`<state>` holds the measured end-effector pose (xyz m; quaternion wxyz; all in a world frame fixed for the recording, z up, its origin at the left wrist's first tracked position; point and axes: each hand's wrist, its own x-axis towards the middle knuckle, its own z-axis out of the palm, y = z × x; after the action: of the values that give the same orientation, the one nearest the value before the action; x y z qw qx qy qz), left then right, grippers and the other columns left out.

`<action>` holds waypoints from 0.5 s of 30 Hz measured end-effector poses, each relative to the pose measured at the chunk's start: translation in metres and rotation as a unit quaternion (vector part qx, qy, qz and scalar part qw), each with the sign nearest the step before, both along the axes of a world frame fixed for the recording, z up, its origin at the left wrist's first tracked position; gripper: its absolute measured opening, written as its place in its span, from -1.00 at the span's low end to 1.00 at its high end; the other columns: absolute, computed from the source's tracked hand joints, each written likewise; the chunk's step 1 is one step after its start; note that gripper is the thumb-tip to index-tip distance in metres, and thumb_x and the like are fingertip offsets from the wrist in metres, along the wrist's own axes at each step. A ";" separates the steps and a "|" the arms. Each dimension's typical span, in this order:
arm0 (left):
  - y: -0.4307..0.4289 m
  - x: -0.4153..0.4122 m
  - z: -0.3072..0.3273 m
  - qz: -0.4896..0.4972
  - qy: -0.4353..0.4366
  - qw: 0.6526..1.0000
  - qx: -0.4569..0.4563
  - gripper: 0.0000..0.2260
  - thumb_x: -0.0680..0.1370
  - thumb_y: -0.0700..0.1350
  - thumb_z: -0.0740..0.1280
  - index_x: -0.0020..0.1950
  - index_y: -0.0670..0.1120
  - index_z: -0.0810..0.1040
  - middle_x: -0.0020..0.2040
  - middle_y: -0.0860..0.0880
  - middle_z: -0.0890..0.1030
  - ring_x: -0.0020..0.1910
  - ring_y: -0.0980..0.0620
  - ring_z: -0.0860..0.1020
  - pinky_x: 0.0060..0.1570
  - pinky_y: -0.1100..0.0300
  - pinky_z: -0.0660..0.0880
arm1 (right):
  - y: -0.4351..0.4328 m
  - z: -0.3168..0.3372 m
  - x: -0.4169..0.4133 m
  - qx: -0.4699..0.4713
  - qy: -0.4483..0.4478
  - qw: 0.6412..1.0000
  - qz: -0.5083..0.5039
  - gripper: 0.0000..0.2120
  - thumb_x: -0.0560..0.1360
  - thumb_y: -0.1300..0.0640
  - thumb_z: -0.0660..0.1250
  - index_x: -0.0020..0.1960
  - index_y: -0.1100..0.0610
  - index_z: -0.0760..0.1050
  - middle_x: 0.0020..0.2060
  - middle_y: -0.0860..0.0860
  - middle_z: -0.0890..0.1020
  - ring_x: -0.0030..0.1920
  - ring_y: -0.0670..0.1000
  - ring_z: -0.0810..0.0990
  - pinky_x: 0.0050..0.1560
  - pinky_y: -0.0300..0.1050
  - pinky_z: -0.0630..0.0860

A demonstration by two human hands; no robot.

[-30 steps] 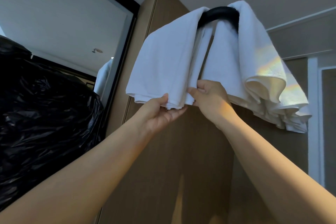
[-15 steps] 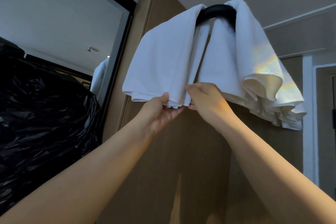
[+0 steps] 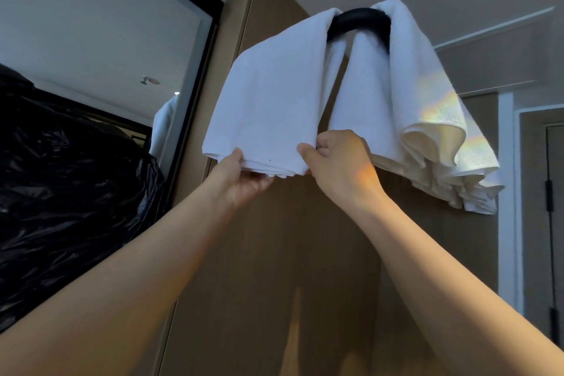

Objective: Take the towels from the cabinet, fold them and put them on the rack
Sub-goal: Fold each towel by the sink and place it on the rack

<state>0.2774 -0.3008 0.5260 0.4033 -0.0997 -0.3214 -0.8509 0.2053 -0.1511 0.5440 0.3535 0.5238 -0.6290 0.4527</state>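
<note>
By the cabinet (image 3: 274, 253), left hand (image 3: 241, 177) and right hand (image 3: 338, 162) pinch one towel (image 3: 268, 101).

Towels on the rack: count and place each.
2. The left towel hangs over the rack, left hand and right hand gripping its bottom edge; the right towel drapes beside it. Folds may hide more.

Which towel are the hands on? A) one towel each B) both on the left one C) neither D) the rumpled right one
B: the left hand and right hand both pinch the bottom edge of the left towel draped over the black rack; the right towel hangs untouched.
</note>
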 end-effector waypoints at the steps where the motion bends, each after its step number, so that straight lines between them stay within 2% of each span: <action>1: -0.001 -0.001 0.001 0.018 -0.022 1.000 0.000 -0.75 0.68 -0.09 0.12 0.23 -0.21 0.44 0.16 -0.18 0.57 0.08 -0.14 0.56 0.06 -0.02 0.54 | 0.001 0.000 0.001 -0.002 0.006 1.000 -0.003 -0.65 0.57 0.05 0.28 -0.26 0.30 0.49 -0.29 0.22 0.65 -0.22 0.19 0.64 -0.15 0.07 0.57; 4: -0.004 0.000 -0.001 0.055 -0.079 0.995 -0.010 -0.81 0.67 -0.12 0.17 0.21 -0.18 0.45 0.03 -0.10 0.59 -0.12 0.01 0.55 -0.33 0.21 0.58 | 0.004 0.000 0.002 0.001 0.008 1.000 -0.014 -0.65 0.56 0.08 0.28 -0.33 0.24 0.41 -0.31 0.21 0.64 -0.24 0.16 0.64 -0.17 0.04 0.56; 6: -0.007 0.006 -0.006 0.070 -0.111 0.991 -0.017 -0.79 0.64 -0.12 0.25 0.23 -0.18 0.47 -0.04 -0.06 0.58 -0.20 0.07 0.51 -0.44 0.27 0.57 | 0.008 -0.001 0.002 0.008 0.002 1.000 -0.021 -0.71 0.54 0.10 0.28 -0.28 0.26 0.47 -0.30 0.19 0.65 -0.26 0.17 0.61 -0.19 0.02 0.56; 9: -0.007 0.017 -0.017 0.114 -0.181 0.975 -0.063 -0.78 0.59 -0.07 0.34 0.04 -0.23 0.50 -0.27 -0.09 0.57 -0.22 0.02 0.54 -0.40 0.19 0.61 | 0.011 -0.005 0.002 0.003 0.000 1.000 -0.022 -0.78 0.50 0.13 0.29 -0.27 0.23 0.51 -0.35 0.15 0.63 -0.35 0.13 0.53 -0.26 -0.03 0.52; 12: -0.006 0.025 -0.028 0.214 -0.223 0.943 -0.126 -0.73 0.55 -0.01 0.38 -0.01 -0.22 0.50 -0.13 -0.14 0.58 -0.17 -0.01 0.59 -0.30 0.13 0.60 | 0.013 -0.011 0.004 -0.013 -0.016 1.000 -0.005 -0.83 0.48 0.14 0.33 -0.25 0.18 0.56 -0.38 0.11 0.63 -0.35 0.07 0.56 -0.22 -0.05 0.56; 15: -0.004 0.036 -0.034 0.285 -0.230 0.913 -0.181 -0.75 0.57 0.01 0.36 -0.02 -0.20 0.53 -0.22 -0.08 0.56 -0.27 0.05 0.56 -0.30 0.19 0.60 | 0.008 -0.011 0.005 -0.031 -0.041 0.999 0.012 -0.82 0.46 0.10 0.37 -0.16 0.22 0.59 -0.36 0.15 0.64 -0.28 0.13 0.62 -0.12 0.05 0.61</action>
<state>0.3131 -0.3043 0.4920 0.5189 0.1241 -0.5683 -0.6264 0.2107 -0.1427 0.5332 0.3383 0.5007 -0.6225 0.4974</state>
